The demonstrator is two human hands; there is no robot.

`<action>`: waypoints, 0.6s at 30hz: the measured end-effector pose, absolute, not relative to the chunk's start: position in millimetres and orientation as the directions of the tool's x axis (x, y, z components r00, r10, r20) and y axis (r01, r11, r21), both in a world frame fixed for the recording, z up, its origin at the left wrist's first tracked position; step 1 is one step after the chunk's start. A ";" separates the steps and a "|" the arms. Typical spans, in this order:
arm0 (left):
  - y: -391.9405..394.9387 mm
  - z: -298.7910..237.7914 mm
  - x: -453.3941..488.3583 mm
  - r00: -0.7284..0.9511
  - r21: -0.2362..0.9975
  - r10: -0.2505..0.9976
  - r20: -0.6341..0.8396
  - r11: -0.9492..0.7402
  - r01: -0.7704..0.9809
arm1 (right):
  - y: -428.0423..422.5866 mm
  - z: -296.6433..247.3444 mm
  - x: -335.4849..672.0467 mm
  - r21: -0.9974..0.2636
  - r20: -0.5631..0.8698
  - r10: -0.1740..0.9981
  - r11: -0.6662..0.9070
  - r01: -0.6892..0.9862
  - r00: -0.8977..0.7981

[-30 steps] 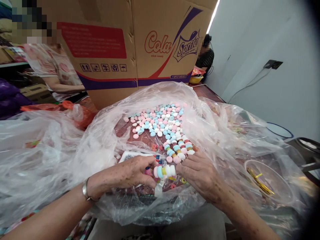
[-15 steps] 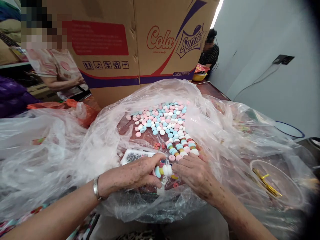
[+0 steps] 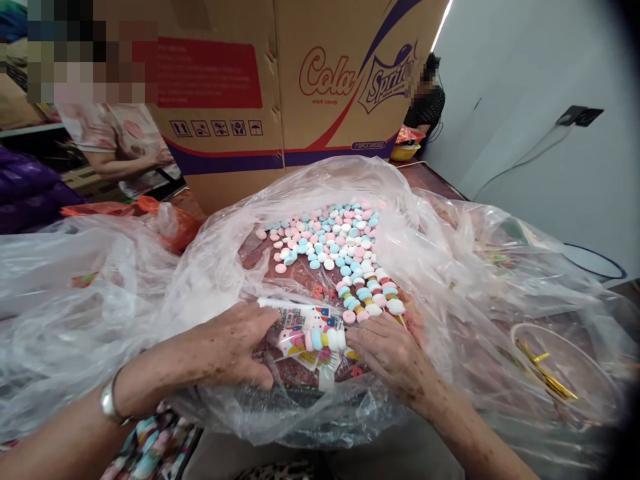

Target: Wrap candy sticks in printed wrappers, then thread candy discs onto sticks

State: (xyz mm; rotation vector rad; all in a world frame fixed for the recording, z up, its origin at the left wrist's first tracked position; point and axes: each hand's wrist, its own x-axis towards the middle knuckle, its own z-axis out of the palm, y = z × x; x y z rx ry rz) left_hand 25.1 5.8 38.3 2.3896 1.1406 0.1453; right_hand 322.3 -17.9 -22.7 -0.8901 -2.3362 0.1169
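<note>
A candy skewer of pink, blue, yellow and white pieces lies crosswise in front of me, its left end inside a clear printed wrapper. At its right end my right hand is closed, the fingers bent round that end; the stick itself is hidden. My left hand, with a bracelet on the wrist, is off the wrapper's left end, thumb and fingers apart. Beneath the skewer are more printed wrappers. Just beyond my right hand, several threaded candy skewers lie side by side.
Loose pink, blue and white candies are spread farther back inside a large clear plastic sheet. A tall cardboard box stands behind. Gold twist ties lie in a dish at right. Finished-looking candies fill the lower left. Two people are beyond.
My left hand has let go of the skewer and moved left, spreading its fingers. The printed wrapper around the skewer's left end now shows. My right hand stays at the right end.
</note>
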 end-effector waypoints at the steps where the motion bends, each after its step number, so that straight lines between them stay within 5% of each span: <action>1: 3.1 35.6 25.3 0.646 0.428 0.748 -0.153 -0.539 0.726 | -18.2 -20.5 321.4 -0.291 0.522 0.629 0.766 0.573 -0.576; 3: -0.6 31.0 28.3 0.647 0.404 0.734 -0.204 -0.539 0.739 | -18.5 -16.3 319.9 -0.279 0.521 0.624 0.770 0.574 -0.583; 12: 0.7 27.8 48.7 0.717 0.683 0.672 -0.188 -0.435 0.587 | -21.6 -10.1 304.7 -0.133 0.570 0.535 0.809 0.573 -0.623; 18: -2.0 23.7 48.5 0.713 0.583 0.687 -0.141 -0.525 0.620 | -25.9 1.8 309.5 -0.196 0.498 0.590 0.790 0.581 -0.635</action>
